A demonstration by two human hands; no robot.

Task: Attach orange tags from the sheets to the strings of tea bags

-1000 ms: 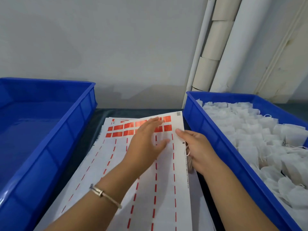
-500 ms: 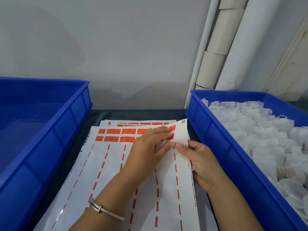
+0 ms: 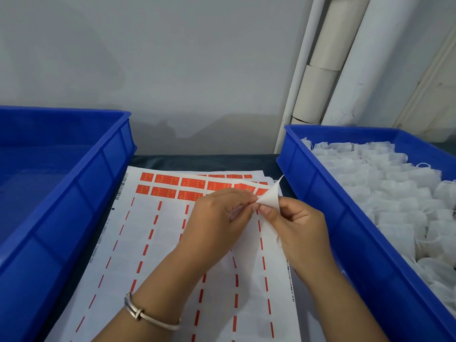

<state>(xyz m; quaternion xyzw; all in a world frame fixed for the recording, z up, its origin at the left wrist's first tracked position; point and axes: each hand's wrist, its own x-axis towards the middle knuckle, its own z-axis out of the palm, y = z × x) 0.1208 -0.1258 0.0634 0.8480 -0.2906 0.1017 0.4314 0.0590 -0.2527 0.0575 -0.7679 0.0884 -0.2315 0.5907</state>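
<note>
Both hands have lifted off the top tag sheet (image 3: 172, 243). Left hand (image 3: 217, 223) and right hand (image 3: 298, 225) fingers now pinch its far right corner (image 3: 270, 193), curled upward, beside the tea bags (image 3: 385, 183) bin.

The sheets (image 3: 158, 243) lie in an open lane; blue bin walls (image 3: 81, 193) stand left and right (image 3: 328, 206) of them, a wall (image 3: 197, 82) behind.

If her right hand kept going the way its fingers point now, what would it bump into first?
The right hand points leftward, pinching the curled-up corner of the tag sheet. Straight on, it would meet the fingertips of the left hand, which pinch at the same spot. They look almost touching already, though depth is hard to judge.
</note>
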